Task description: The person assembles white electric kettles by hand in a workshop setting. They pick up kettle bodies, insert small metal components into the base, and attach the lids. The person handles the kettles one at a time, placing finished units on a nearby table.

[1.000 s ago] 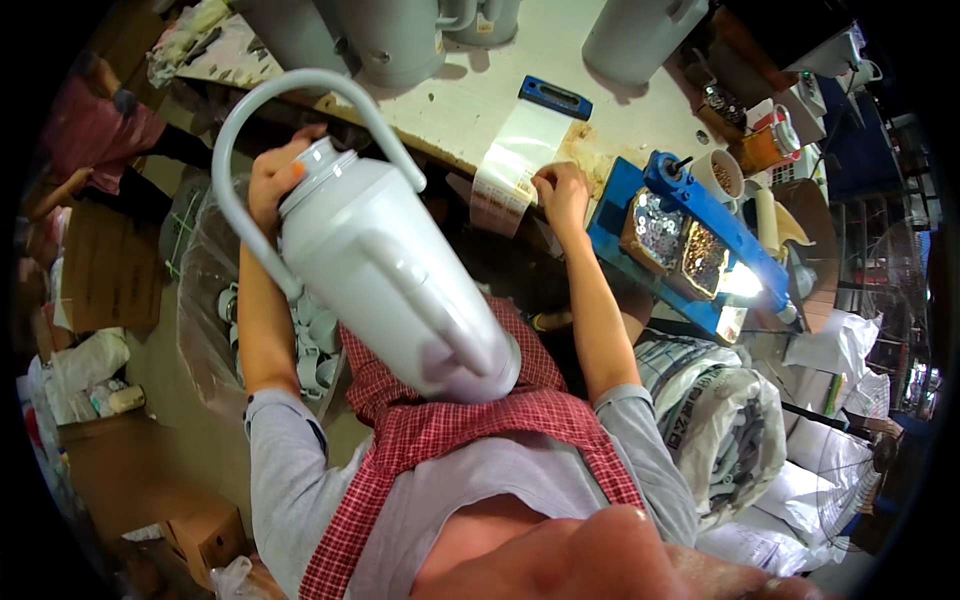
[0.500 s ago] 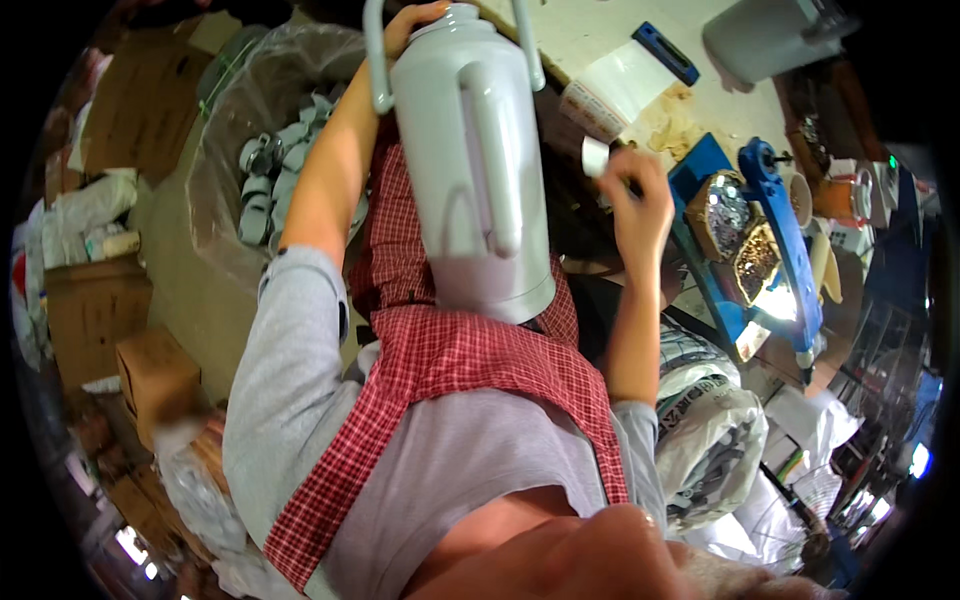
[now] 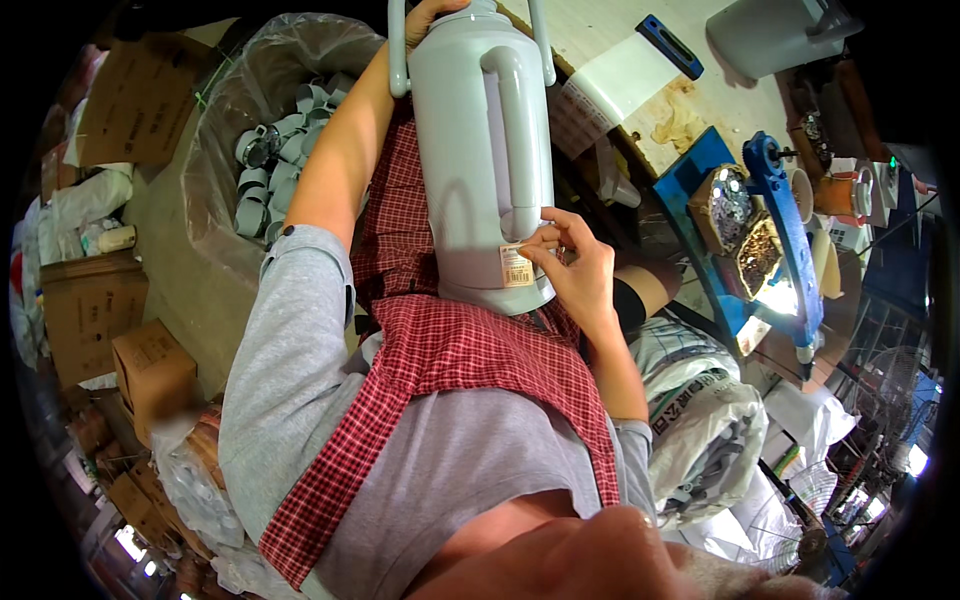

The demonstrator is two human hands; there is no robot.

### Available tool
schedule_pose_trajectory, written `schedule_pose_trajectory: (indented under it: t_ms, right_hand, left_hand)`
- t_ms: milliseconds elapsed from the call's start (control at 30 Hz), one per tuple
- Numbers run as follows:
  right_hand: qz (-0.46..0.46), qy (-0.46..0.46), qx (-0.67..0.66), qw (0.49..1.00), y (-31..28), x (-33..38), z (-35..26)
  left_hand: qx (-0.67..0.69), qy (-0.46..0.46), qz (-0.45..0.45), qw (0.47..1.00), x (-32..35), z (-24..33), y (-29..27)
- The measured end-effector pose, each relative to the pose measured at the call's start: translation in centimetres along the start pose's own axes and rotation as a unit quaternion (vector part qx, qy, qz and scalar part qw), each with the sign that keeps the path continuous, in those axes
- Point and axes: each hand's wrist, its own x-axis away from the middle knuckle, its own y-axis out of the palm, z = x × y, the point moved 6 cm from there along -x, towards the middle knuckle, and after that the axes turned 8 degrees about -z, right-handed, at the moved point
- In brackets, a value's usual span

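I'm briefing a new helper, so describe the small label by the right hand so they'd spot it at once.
Start with the big grey jug, resting against the red checked apron. Below the lower end of its side handle, touching the right hand, is the small label. It is a pale tan printed rectangle, unlike the larger, mostly white sheet on the table.

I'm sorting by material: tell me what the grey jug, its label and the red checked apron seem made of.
Jug: probably glossy plastic, from bright streaks along its smooth handle, though painted metal is possible. Label: likely printed paper, thin and flat; finish hard to judge. Apron: apparently woven cloth, matte, with soft folds.
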Motion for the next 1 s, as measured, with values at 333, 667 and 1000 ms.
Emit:
schedule_pose_trajectory:
  t_ms: [333, 667, 1000]
  right_hand:
    - [0.050, -0.043, 0.070, 0.995, 0.0, 0.6, -0.8]
    - [-0.002, -0.279, 0.375, 0.884, 2.4, 4.9, -0.8]
    - [0.052, -0.025, -0.274, 0.960, -5.3, -8.7, -10.9]
  left_hand:
    - [-0.040, -0.031, 0.159, 0.986, 0.7, -1.4, -4.2]
    - [-0.003, -0.136, 0.280, 0.950, 3.2, -1.5, -2.3]
    - [-0.499, 0.146, 0.220, 0.825, -4.7, 17.3, 9.7]
